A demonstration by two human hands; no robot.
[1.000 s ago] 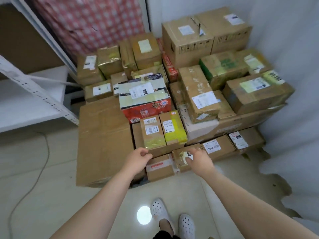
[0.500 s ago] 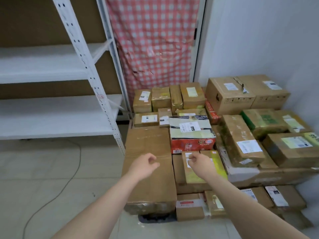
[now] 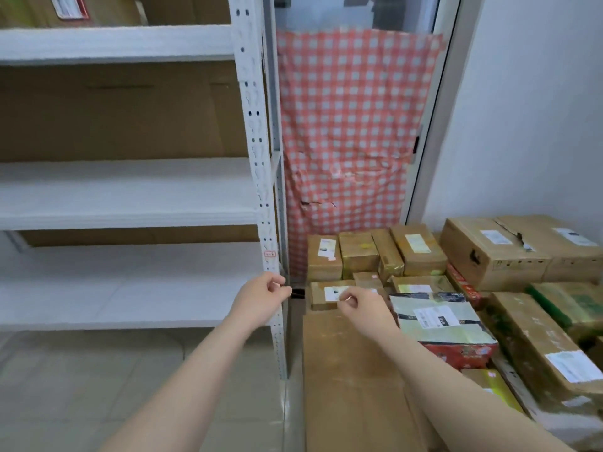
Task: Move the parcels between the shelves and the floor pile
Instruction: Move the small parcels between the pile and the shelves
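Observation:
A pile of taped brown parcels covers the floor at the right, with a large flat carton (image 3: pixel 346 380) in front and a red-and-white parcel (image 3: pixel 440 324) beside it. The white metal shelf unit (image 3: pixel 261 190) stands at the left, and its lower shelf (image 3: pixel 130 288) and middle shelf (image 3: pixel 130 194) are bare. A carton with a red-edged label (image 3: pixel 68 8) sits on the top shelf. My left hand (image 3: pixel 261 300) hovers in front of the shelf post, fingers curled, holding nothing. My right hand (image 3: pixel 363 306) hovers over a small labelled parcel (image 3: pixel 329 293), curled too and empty.
A red checked cloth (image 3: pixel 352 141) hangs over the door behind the pile. A white wall (image 3: pixel 538 109) bounds the pile on the right. Pale tiled floor (image 3: pixel 98 386) lies in front of the shelves.
My view has swung up and left from the pile to the shelves. Both hands have lifted off the small front parcels and now hang in the air, empty.

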